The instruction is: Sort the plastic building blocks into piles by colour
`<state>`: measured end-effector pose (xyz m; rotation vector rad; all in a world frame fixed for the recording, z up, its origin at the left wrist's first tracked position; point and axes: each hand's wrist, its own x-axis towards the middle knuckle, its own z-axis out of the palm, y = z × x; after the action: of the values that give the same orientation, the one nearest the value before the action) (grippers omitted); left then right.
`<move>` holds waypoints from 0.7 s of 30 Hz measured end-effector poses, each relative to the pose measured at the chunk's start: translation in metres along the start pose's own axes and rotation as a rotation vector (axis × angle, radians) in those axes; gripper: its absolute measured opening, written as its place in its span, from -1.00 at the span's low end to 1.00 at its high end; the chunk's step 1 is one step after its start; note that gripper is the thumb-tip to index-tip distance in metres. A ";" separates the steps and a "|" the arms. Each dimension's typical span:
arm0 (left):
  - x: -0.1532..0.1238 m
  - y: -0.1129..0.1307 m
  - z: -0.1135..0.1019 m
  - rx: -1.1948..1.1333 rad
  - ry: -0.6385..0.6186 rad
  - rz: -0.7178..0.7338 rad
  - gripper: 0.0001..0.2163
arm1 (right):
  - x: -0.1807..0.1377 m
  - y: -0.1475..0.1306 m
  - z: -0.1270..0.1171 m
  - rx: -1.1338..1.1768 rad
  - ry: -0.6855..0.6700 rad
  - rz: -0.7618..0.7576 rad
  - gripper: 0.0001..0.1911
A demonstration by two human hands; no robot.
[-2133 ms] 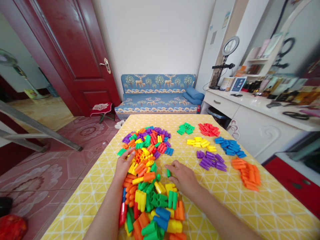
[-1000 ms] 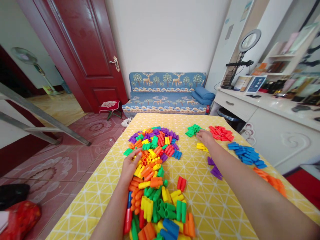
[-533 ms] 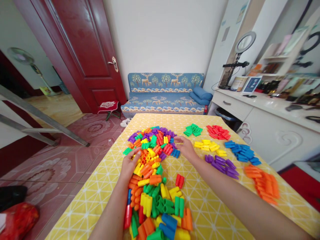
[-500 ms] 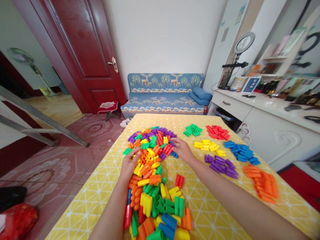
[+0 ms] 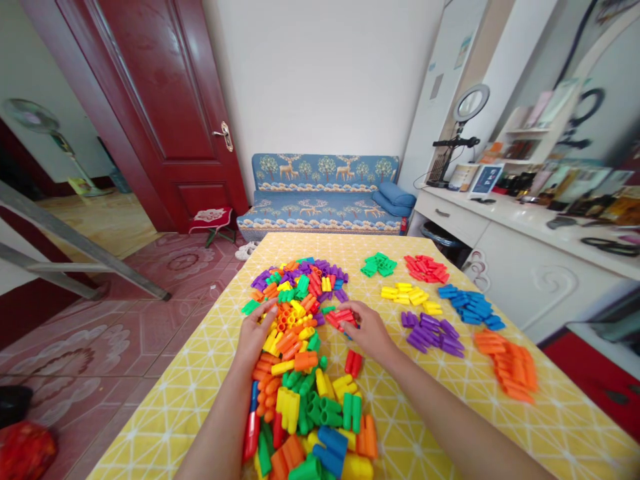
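A long heap of mixed-colour plastic tube blocks (image 5: 290, 343) runs down the left part of the table. At the heap's left edge rests my left hand (image 5: 255, 330), thumb and fingers apart, touching orange and yellow pieces without gripping any. Just right of the heap, my right hand (image 5: 367, 330) has its fingers closed on red tube blocks (image 5: 341, 318); the fingers partly cover them. Another red block (image 5: 353, 363) lies on the cloth just below that hand. Purple blocks (image 5: 433, 333) lie in a group to its right.
Sorted groups lie on the right of the yellow tablecloth (image 5: 410, 413): green blocks (image 5: 379, 265), red blocks (image 5: 426, 269), yellow blocks (image 5: 411, 297), blue blocks (image 5: 473, 307) and orange blocks (image 5: 510, 365). Beyond stand a blue sofa (image 5: 325, 200) and a white dresser (image 5: 540, 260).
My right hand has drawn slightly toward me from the heap, bringing red blocks with it. My left hand stays at the heap's left edge. The whole view has shifted a little.
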<state>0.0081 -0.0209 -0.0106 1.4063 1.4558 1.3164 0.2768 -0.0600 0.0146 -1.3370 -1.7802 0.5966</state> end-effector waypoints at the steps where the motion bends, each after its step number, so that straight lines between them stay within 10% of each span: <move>1: 0.000 0.000 0.000 0.000 0.004 0.000 -0.52 | -0.007 0.003 -0.006 0.085 0.004 0.036 -0.70; 7: 0.000 0.002 0.000 0.006 0.004 0.001 -0.51 | -0.063 0.013 -0.053 -0.111 0.116 0.016 -0.82; 13: 0.000 0.003 -0.001 -0.017 -0.011 -0.001 -0.49 | -0.107 0.005 -0.095 -0.349 -0.225 -0.014 -0.73; 21: -0.001 0.002 -0.003 0.018 -0.001 0.007 -0.49 | -0.122 0.009 -0.091 -0.389 -0.201 0.113 -0.77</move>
<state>0.0054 -0.0227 -0.0084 1.4248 1.4664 1.3095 0.3698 -0.1809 0.0190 -1.6981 -2.0689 0.4730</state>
